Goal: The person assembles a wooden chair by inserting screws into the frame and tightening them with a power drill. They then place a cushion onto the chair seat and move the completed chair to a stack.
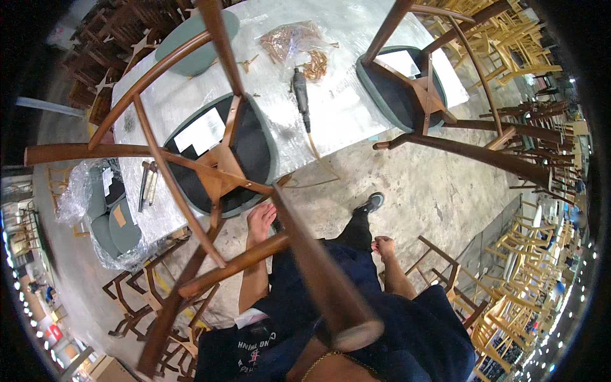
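Note:
An upside-down wooden chair (223, 169) with a green padded seat rests on the wrapped table, its brown legs standing up toward me. My left hand (261, 220) is just under the near edge of that seat, beside a chair leg, with loosely bent fingers apart and nothing visible in them. Whether it touches the chair is unclear. Low at my right side hangs my right hand (383, 246), its fingers curled in with nothing seen in them. A black power screwdriver (300, 92) with a thin hose lies on the table between this chair and a second upturned chair (423, 95).
Plastic film covers the table (331, 118). A clear bag (293, 41) and copper-coloured screws (315, 65) lie on it, with a loose green seat (197, 41) behind. Wrapped green seats (114, 219) stand at left. Bare chair frames (522, 254) crowd the right.

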The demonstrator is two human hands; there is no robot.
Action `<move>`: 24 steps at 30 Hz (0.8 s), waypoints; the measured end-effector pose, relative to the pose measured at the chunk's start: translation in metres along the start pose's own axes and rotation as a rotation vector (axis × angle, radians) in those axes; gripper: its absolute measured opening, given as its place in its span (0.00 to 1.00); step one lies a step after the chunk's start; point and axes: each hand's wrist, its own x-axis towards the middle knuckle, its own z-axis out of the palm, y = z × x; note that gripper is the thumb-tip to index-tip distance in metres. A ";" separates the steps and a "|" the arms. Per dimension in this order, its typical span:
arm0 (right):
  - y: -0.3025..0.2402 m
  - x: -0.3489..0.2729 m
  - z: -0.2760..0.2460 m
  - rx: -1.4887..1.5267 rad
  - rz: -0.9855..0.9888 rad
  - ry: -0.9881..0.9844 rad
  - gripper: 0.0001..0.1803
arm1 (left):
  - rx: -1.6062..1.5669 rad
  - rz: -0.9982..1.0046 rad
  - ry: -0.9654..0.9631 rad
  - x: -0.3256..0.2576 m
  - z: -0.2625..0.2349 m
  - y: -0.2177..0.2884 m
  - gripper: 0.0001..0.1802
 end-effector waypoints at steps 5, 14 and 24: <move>-0.094 0.135 -0.123 -0.127 -0.257 -0.152 0.11 | 0.727 0.050 0.072 0.030 0.154 -0.057 0.20; -0.377 0.340 -0.345 -0.502 -0.991 0.228 0.23 | 1.672 0.870 0.058 0.082 0.506 -0.199 0.60; -0.543 0.362 -0.307 -1.019 -1.304 -0.272 0.75 | 1.662 1.116 0.186 0.158 0.592 -0.194 0.67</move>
